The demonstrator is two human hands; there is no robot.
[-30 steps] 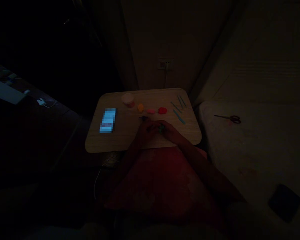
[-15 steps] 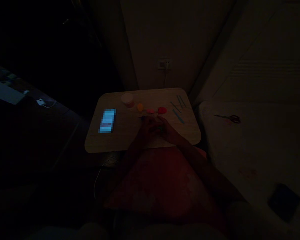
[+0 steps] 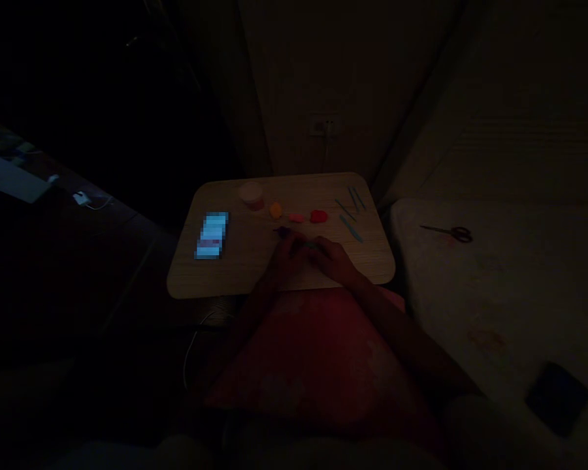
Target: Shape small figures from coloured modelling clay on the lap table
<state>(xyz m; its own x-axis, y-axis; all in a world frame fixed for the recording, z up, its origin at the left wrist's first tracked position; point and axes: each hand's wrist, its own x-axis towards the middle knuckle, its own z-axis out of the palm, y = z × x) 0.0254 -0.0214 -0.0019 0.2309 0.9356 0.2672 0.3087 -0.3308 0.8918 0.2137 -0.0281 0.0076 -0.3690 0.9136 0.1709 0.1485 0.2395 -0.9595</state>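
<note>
In dim light, my left hand [image 3: 289, 253] and my right hand [image 3: 334, 259] meet over the near half of a small wooden table [image 3: 235, 277]. Their fingers close on a small green lump of modelling clay [image 3: 312, 245], mostly hidden between them. Just beyond my left fingertips sits a dark purple lump [image 3: 283, 232] with a thin point to its left. Farther back lie an orange lump [image 3: 275, 210], a pink piece [image 3: 296, 218] and a red lump [image 3: 318, 216]. A pale tub [image 3: 251, 195] stands behind them.
Several slim blue-green modelling tools, among them a wider one [image 3: 351, 228], lie at the table's right. A lit phone [image 3: 212, 235] rests on the left. Scissors [image 3: 448, 232] and a dark square object [image 3: 557, 398] lie on the pale bed [image 3: 470, 281]. A wall socket [image 3: 325, 125] is behind.
My right fingers, stretched out and raised before, have curled down around the green clay. My left hand has shifted slightly toward me, and more of the purple lump shows.
</note>
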